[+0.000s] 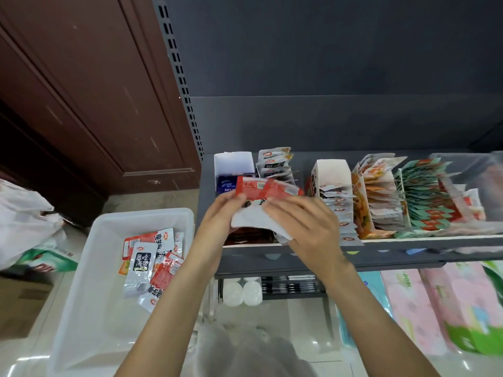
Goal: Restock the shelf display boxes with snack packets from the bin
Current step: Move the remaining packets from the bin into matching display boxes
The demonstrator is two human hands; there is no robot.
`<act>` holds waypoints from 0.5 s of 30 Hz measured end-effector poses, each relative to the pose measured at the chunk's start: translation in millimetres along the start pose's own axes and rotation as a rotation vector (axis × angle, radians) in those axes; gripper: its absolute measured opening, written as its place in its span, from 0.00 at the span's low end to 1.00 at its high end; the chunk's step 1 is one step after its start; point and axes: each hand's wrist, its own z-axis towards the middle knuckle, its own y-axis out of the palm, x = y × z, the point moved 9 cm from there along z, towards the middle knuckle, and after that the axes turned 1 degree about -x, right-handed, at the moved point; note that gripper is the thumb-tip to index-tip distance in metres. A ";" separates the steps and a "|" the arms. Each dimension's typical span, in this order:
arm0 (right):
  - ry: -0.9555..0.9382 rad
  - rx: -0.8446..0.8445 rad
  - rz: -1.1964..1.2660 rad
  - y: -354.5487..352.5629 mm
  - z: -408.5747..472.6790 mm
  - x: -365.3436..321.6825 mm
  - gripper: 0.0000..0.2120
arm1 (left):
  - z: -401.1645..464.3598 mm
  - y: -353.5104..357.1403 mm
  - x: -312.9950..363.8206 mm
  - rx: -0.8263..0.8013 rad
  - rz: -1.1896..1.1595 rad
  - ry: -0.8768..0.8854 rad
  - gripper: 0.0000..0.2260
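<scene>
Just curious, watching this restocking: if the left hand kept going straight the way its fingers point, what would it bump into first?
Probably the blue box at the shelf's left end. The left hand points up and away, gripping the red packets; that box sits just beyond its fingertips. Depth is hard to judge in this single view.

Glossy foil snack packets [152, 257] lie in a smooth translucent plastic bin [89, 268] beside the matt grey metal shelf [299, 263].
</scene>
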 end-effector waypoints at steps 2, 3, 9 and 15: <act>0.134 0.021 0.091 -17.6 1.3 18.3 0.07 | -6.1 -3.1 18.2 0.072 0.147 0.159 0.09; 0.230 0.023 0.151 -26.1 1.7 30.7 0.08 | -11.5 -4.1 35.7 0.113 0.274 0.332 0.06; 0.673 -0.111 0.336 -49.1 -18.0 94.2 0.11 | -22.5 91.1 78.0 -0.283 0.895 0.842 0.14; 1.057 0.063 0.368 -81.6 -68.7 153.3 0.04 | 40.2 123.3 80.1 -0.218 0.622 0.718 0.04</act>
